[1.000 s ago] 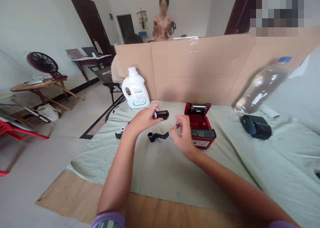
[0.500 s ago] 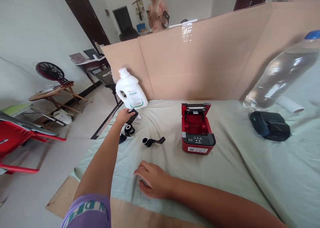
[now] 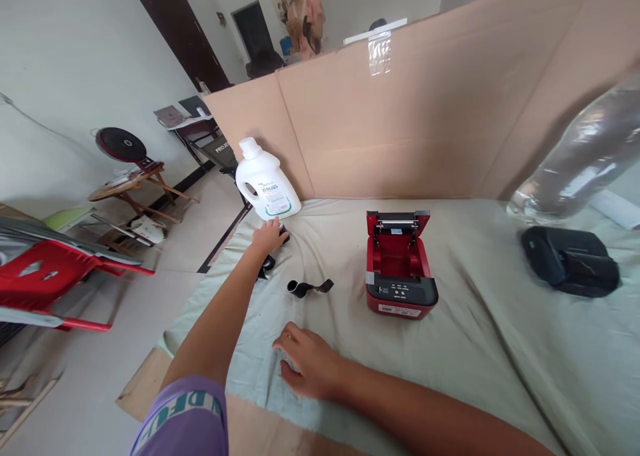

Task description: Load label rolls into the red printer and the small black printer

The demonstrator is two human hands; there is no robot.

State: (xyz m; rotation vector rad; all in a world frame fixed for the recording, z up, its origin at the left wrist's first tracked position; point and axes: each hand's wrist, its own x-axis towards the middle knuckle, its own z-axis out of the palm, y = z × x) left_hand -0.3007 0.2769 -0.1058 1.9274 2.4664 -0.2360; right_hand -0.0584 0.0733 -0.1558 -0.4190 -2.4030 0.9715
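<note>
My left hand (image 3: 269,237) is stretched out at the foot of a white jug-shaped bottle (image 3: 267,183). Its fingers look spread over a small black roll (image 3: 285,234), partly hidden under them. Another black roll (image 3: 269,263) lies just below that hand, half covered by my wrist. My right hand (image 3: 307,363) rests on the cloth with fingers loosely bent, thumb apart, and nothing in it. Ahead of it lies a partly unwound black roll (image 3: 300,289) with a white core. To its right stands a small red and black label printer (image 3: 400,269), lid up, its bay bare.
A cardboard panel (image 3: 400,123) stands along the back of the cloth-covered surface (image 3: 470,349). At right are a black device (image 3: 570,259), a large clear bottle (image 3: 575,156) and a white tube (image 3: 617,207). A person (image 3: 305,19) stands behind the panel. A red chair (image 3: 55,269) is at left.
My left hand has shifted slightly right and turned over the black roll that it pinched before, its fingers now more spread. My right hand stays in place. The view has swung a little.
</note>
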